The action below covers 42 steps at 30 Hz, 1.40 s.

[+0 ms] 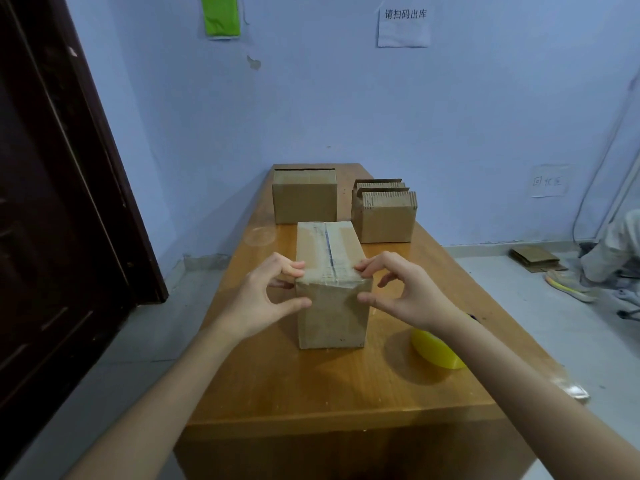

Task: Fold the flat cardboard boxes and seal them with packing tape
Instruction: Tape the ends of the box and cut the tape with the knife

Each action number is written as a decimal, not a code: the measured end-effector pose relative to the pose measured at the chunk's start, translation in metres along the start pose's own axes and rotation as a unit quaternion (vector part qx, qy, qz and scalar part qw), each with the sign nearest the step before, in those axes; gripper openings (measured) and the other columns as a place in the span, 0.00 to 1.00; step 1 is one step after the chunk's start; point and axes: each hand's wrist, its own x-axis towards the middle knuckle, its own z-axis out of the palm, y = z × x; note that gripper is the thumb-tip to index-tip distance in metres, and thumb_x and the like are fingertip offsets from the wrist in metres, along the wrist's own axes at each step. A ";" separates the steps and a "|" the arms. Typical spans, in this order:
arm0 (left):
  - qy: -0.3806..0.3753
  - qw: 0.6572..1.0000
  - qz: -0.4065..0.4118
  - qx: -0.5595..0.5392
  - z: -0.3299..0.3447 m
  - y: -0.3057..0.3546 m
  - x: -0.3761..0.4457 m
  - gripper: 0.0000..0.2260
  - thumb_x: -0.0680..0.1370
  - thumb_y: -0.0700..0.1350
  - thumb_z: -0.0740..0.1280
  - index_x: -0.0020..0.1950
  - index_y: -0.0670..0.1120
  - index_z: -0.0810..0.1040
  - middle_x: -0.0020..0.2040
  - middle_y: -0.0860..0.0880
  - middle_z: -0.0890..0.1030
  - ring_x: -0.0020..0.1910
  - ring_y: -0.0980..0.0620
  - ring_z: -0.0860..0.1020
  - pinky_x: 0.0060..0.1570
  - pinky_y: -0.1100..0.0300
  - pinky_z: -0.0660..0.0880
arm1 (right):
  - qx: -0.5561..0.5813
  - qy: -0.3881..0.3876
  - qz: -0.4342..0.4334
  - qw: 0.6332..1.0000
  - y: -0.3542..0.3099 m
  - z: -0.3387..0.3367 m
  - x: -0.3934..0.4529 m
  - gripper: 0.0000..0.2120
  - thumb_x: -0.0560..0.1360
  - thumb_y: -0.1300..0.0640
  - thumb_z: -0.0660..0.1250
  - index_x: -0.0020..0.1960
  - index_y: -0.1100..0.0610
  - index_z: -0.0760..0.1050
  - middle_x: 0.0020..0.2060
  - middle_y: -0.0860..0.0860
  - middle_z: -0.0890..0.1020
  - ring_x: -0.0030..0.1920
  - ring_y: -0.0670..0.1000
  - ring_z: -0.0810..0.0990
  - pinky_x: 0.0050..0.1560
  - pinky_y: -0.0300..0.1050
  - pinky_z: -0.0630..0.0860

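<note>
Standing mid-surface point(346, 386), the taped box point(332, 289) had both hands' grip pinching its near top corners: left hand point(266, 296), right hand point(405, 292). The right forearm half hid a yellow tape roll point(433, 348) by the right edge.

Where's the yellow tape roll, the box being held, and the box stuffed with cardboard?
yellow tape roll point(437, 348), head view, outer side.
held box point(330, 317), head view, front face.
stuffed box point(387, 223), head view, front face.

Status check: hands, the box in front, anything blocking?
Left hand and right hand both pinch the near top edge of the taped brown cardboard box. Box upright on wooden table. Yellow tape roll beside right forearm, not blocking.
</note>
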 end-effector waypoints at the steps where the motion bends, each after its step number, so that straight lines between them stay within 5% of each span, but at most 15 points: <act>1: 0.008 1.000 0.001 -0.009 0.000 0.000 0.001 0.12 0.69 0.42 0.74 0.48 0.52 0.75 0.56 0.56 0.77 0.55 0.64 0.76 0.52 0.71 0.74 | 0.001 0.007 0.002 1.000 -0.001 0.000 0.002 0.09 0.72 0.52 0.71 0.50 0.51 0.75 0.54 0.37 0.77 0.57 0.42 0.76 0.48 0.38 0.77; 6: -0.023 0.999 -0.043 -0.002 0.000 -0.002 -0.005 0.14 0.71 0.42 0.74 0.51 0.56 0.74 0.61 0.62 0.73 0.56 0.61 0.77 0.54 0.67 0.75 | -0.009 -0.018 -0.011 1.000 0.005 0.003 -0.004 0.13 0.72 0.59 0.72 0.54 0.51 0.73 0.58 0.40 0.76 0.62 0.43 0.74 0.51 0.38 0.77; 9: -0.035 0.994 -0.081 -0.057 -0.003 0.011 -0.003 0.09 0.73 0.51 0.67 0.49 0.49 0.77 0.59 0.56 0.76 0.56 0.64 0.75 0.53 0.70 0.72 | 0.037 -0.023 0.018 0.999 -0.002 0.000 -0.009 0.10 0.74 0.50 0.69 0.54 0.51 0.74 0.58 0.42 0.77 0.63 0.43 0.73 0.54 0.40 0.76; 13: 0.048 0.994 -0.095 0.038 0.011 0.035 0.009 0.22 0.74 0.62 0.58 0.40 0.42 0.73 0.42 0.52 0.73 0.40 0.60 0.73 0.41 0.67 0.69 | -0.002 0.073 0.104 0.992 -0.027 0.014 0.008 0.19 0.72 0.37 0.64 0.41 0.54 0.73 0.43 0.44 0.78 0.49 0.44 0.76 0.46 0.46 0.78; 17: 0.087 0.988 -0.057 0.110 0.023 0.023 0.005 0.13 0.73 0.56 0.68 0.43 0.47 0.71 0.50 0.54 0.74 0.49 0.58 0.76 0.44 0.57 0.78 | -0.042 0.105 0.048 0.992 -0.019 0.027 0.002 0.10 0.74 0.48 0.67 0.44 0.54 0.72 0.44 0.46 0.76 0.49 0.46 0.74 0.44 0.48 0.78; 22: 0.127 0.980 0.058 0.139 0.034 0.001 -0.006 0.17 0.76 0.57 0.62 0.49 0.44 0.73 0.52 0.49 0.76 0.56 0.51 0.77 0.49 0.53 0.79 | 0.017 0.111 -0.005 0.994 -0.003 0.036 -0.018 0.07 0.76 0.58 0.64 0.55 0.54 0.72 0.56 0.47 0.75 0.65 0.43 0.71 0.53 0.45 0.77; 27: 0.185 0.976 0.022 0.115 0.057 0.000 -0.012 0.16 0.76 0.58 0.60 0.56 0.49 0.67 0.59 0.48 0.75 0.59 0.53 0.73 0.53 0.63 0.73 | 0.117 0.222 0.097 0.963 -0.024 0.067 -0.019 0.19 0.71 0.45 0.68 0.58 0.52 0.69 0.59 0.46 0.74 0.66 0.39 0.68 0.61 0.36 0.70; 32: 0.262 0.962 -0.027 0.076 0.074 0.007 -0.012 0.17 0.75 0.60 0.62 0.55 0.50 0.68 0.59 0.48 0.76 0.57 0.54 0.75 0.47 0.68 0.73 | 0.128 0.370 0.152 0.908 -0.035 0.103 -0.007 0.24 0.70 0.45 0.70 0.61 0.48 0.66 0.60 0.45 0.73 0.64 0.43 0.71 0.65 0.55 0.69; 36: 0.258 0.960 0.006 0.106 0.066 0.004 -0.011 0.13 0.77 0.56 0.61 0.53 0.48 0.70 0.57 0.48 0.79 0.54 0.52 0.78 0.43 0.62 0.77 | 0.112 0.377 0.121 0.911 -0.030 0.096 -0.007 0.14 0.74 0.53 0.69 0.57 0.52 0.70 0.56 0.43 0.75 0.60 0.41 0.73 0.59 0.42 0.73; 39: 0.235 0.969 0.030 0.070 0.056 0.000 -0.012 0.11 0.79 0.52 0.60 0.51 0.45 0.75 0.56 0.53 0.78 0.56 0.56 0.77 0.49 0.62 0.77 | 0.084 0.341 0.081 0.933 -0.021 0.077 -0.012 0.07 0.77 0.63 0.64 0.54 0.56 0.74 0.54 0.43 0.77 0.58 0.37 0.74 0.53 0.30 0.71; 42: 0.209 0.978 0.023 -0.002 0.048 0.000 -0.013 0.13 0.79 0.51 0.59 0.51 0.44 0.78 0.55 0.57 0.77 0.58 0.61 0.75 0.56 0.65 0.74 | 0.080 0.304 0.064 0.947 -0.017 0.062 -0.016 0.08 0.78 0.65 0.61 0.52 0.55 0.76 0.52 0.47 0.79 0.58 0.37 0.75 0.51 0.30 0.71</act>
